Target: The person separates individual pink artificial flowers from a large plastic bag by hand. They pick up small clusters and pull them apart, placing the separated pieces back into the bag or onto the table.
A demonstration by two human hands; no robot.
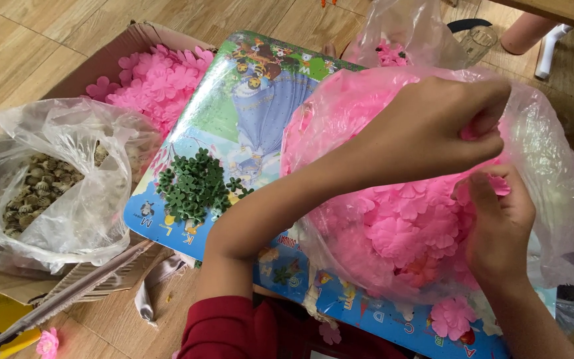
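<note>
Floor (41,40): light wood-effect planks, seams running diagonally, evenly lit with soft shadows. Furniture: a wooden table edge (559,10) at upper right, above the point of grip; beneath it, a pale pink leg (525,33) beside a white leg (551,46).

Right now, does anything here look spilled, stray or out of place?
A few pink flowers lie loose: one on the wooden floor at bottom left, another on the picture board below the bag of pink flowers that both hands, left and right, are working in. Nothing looks damaged.
</note>
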